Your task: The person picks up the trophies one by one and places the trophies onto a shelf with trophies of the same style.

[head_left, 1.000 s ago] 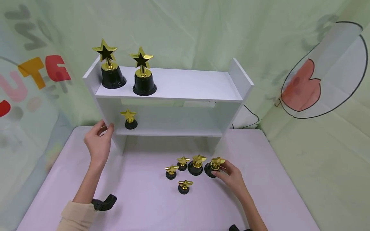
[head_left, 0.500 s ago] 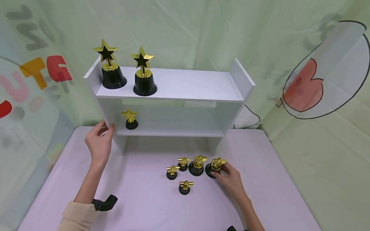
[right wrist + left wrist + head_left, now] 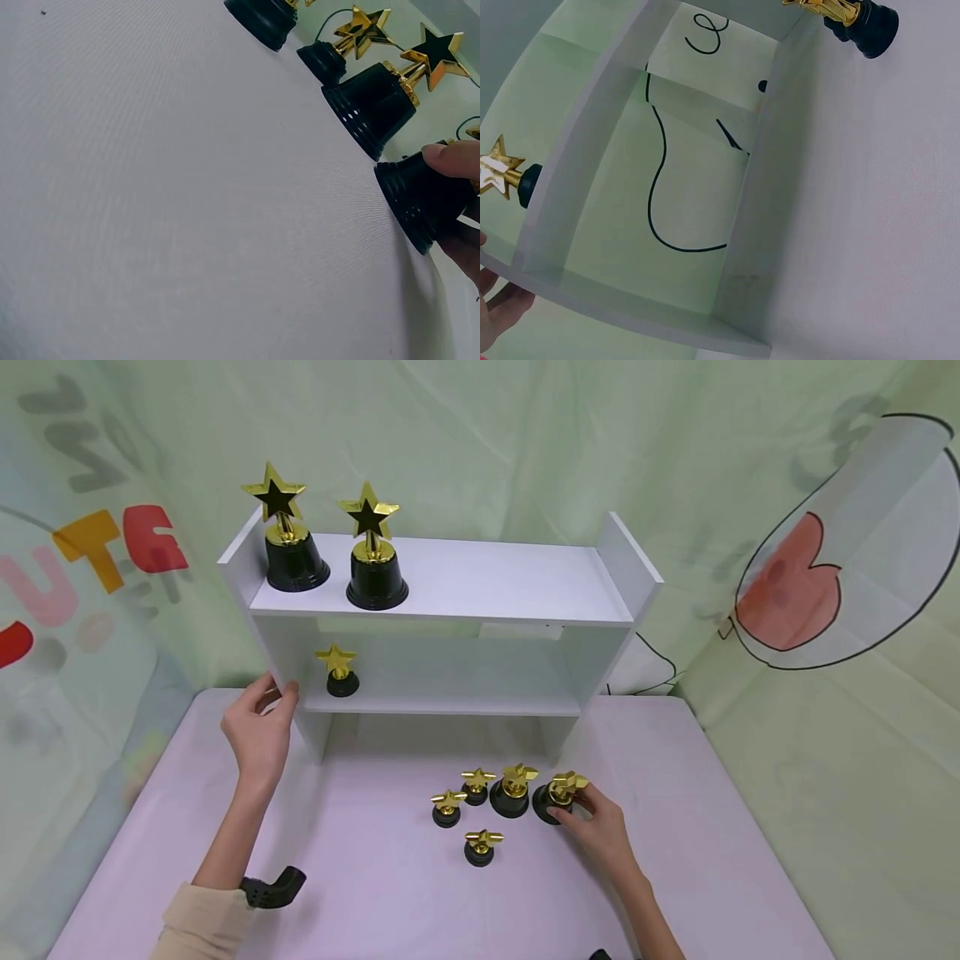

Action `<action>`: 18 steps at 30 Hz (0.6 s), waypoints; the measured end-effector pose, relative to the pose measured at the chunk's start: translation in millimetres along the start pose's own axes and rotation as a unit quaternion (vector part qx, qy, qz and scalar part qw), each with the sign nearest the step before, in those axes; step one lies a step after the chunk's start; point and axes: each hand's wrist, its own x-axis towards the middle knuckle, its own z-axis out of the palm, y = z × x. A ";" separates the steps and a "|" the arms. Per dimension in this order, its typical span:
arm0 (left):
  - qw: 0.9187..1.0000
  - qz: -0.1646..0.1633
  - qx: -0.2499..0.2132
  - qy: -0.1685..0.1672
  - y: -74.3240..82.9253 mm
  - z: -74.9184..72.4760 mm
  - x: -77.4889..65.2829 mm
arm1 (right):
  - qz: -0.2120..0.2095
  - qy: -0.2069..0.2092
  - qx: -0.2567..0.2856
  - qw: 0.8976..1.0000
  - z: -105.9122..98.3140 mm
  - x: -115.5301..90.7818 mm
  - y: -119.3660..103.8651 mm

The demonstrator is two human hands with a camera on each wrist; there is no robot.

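My left hand [image 3: 258,735] grips the front edge of the left side panel of a white two-tier shelf [image 3: 480,581]. In the left wrist view its fingers [image 3: 510,307] show on either side of that panel. Low on the right, my right hand [image 3: 600,835] holds a star trophy [image 3: 550,803] by its black base, thumb and fingers on opposite sides. The right wrist view shows this base [image 3: 427,191] upright, its rim at the tabletop. Left of it stand a trophy of similar size [image 3: 510,797] and smaller ones, including a front one [image 3: 480,849].
Two large star trophies, one at the left end [image 3: 294,560] and another beside it [image 3: 377,578], stand on the top board. A small trophy [image 3: 342,682] is on the middle board's left. Behind is a pale green curtain [image 3: 480,443]; a dark cable [image 3: 656,653] shows right of the shelf.
The view shifts very slightly. Both hands keep their places, the left on the shelf panel and the right on the trophy.
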 end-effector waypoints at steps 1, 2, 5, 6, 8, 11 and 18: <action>1.000 0.000 0.000 0.000 0.1 0.1 0.0 | -0.001 0.001 -0.001 1.000 -0.7 -0.4 -0.7; 1.000 0.000 0.000 0.000 0.1 0.1 0.0 | -0.002 0.002 -0.001 1.000 -1.4 -0.8 -1.3; 1.000 -0.002 0.003 0.002 0.2 -0.2 -0.2 | -0.007 0.008 -0.003 1.000 -3.5 -1.3 -2.5; 1.000 -0.003 0.004 0.003 0.2 -0.3 -0.2 | -0.008 0.009 -0.005 1.000 -4.2 -1.5 -2.8; 1.000 -0.005 0.004 0.003 0.2 -0.6 -0.2 | -0.010 0.010 -0.007 1.000 -5.4 -1.5 -3.4; 1.000 -0.006 0.000 0.003 0.4 -0.6 -0.2 | -0.010 0.011 -0.014 1.000 -8.3 -3.1 -5.5; 1.000 -0.001 -0.007 0.003 1.7 0.2 -0.4 | -0.026 0.015 -0.029 0.999 -16.9 -8.7 -18.8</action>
